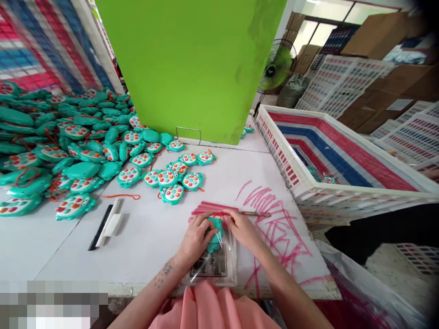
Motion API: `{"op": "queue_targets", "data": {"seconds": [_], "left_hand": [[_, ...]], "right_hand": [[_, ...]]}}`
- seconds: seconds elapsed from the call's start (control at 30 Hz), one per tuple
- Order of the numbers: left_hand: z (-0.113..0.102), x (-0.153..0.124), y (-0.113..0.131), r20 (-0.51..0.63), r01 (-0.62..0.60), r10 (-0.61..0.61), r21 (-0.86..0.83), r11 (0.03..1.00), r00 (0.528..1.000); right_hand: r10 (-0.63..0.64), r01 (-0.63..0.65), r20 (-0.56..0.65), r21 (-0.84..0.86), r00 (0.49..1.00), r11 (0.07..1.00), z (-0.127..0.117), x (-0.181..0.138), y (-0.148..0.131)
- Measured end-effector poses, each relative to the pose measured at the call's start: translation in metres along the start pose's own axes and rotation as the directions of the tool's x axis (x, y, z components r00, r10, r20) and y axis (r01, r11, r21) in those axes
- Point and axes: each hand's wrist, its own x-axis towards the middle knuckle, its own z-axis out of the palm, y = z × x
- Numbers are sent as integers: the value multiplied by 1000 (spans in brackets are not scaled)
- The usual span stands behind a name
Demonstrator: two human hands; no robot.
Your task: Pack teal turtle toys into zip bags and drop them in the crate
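Note:
A teal animal-shaped toy [213, 246] lies at a clear plastic bag [209, 268] with a black printed panel, close to the table's front edge. It appears to be partly inside the bag, under the film. My left hand [195, 240] is closed around the toy's left side, thumb across it. The fingers of my right hand [242, 228] pinch near the toy's top right, at the bag's upper edge; exactly what they grip is partly hidden. Just beyond both hands are flat pink strips [209, 208] and a thin pen-like stick [255, 214].
Loose toys with coloured dots [168, 177] spread ahead, beside a big pile [82, 132] at left. A black marker [100, 227] and a white one [109, 224] lie left. A green board [192, 68] stands ahead; a white lined crate [343, 189] borders the right.

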Motion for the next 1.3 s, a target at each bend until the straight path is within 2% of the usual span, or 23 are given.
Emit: {"op": "queue_targets", "data": {"seconds": [0.13, 0.2, 0.3, 0.33, 0.4, 0.5, 0.57, 0.7, 0.83, 0.97, 1.07, 1.13, 1.23, 1.3], "left_hand": [[-5, 7, 6, 100, 93, -92, -5, 996, 991], [-9, 8, 11, 113, 103, -103, 3, 995, 988], [-18, 4, 12, -29, 83, -82, 34, 996, 996], [-22, 2, 11, -94, 116, -111, 48, 992, 989], [-31, -3, 5, -176, 256, -244, 47, 966, 954], [-39, -6, -4, -135, 453, -449, -6, 892, 883], [-40, -5, -6, -71, 515, -518, -53, 855, 852], [-33, 1, -6, 38, 549, -549, -131, 825, 835], [-26, -1, -9, 41, 554, -558, -199, 808, 829], [-18, -8, -12, 69, 603, -656, -475, 641, 752], [-10, -11, -7, 69, 572, -692, -624, 533, 719], [-6, -11, -2, 95, 548, -692, -689, 473, 716], [-6, -8, 4, 202, 536, -657, -765, 357, 726], [-8, -5, 7, 264, 533, -610, -787, 312, 747]], "right_hand": [[21, -8, -132, 101, 991, 995, 20, -6, -7], [19, 14, -212, 155, 977, 988, 24, -6, -11], [-16, 74, -310, 179, 951, 981, 20, -6, -16], [-41, 101, -338, 160, 940, 982, 17, -6, -17], [-121, 168, -364, 100, 923, 981, 13, -5, -20], [-241, 261, -303, 25, 922, 965, 12, -3, -29], [-304, 309, -226, -11, 926, 951, 16, 0, -36], [-410, 406, -37, -83, 911, 910, 28, 9, -50], [-415, 420, 66, -178, 908, 890, 28, 14, -53], [-371, 381, 88, -271, 924, 884, 16, 12, -44], [-364, 383, 122, -246, 923, 890, 9, 11, -36], [-375, 392, 119, -187, 919, 901, 6, 12, -33], [-390, 389, 18, -111, 921, 914, 6, 15, -35], [-409, 403, -52, -101, 911, 910, 7, 17, -41]]}}
